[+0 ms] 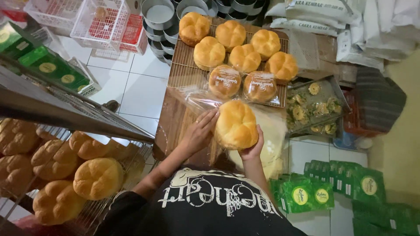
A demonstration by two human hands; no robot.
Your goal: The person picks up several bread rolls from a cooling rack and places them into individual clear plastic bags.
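We cup the round golden scored bun [236, 124] from below in our right hand [252, 148]; our left hand [199, 131], fingers closed on the clear plastic bag [197, 99], sits just left of it.

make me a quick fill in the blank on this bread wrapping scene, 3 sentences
1. The right hand holds up a golden ____ from below.
2. The left hand touches the clear ____ bag beside it.
3. On the wire rack, ____ breads are already wrapped, the rest bare.

Missing words: bread; plastic; two
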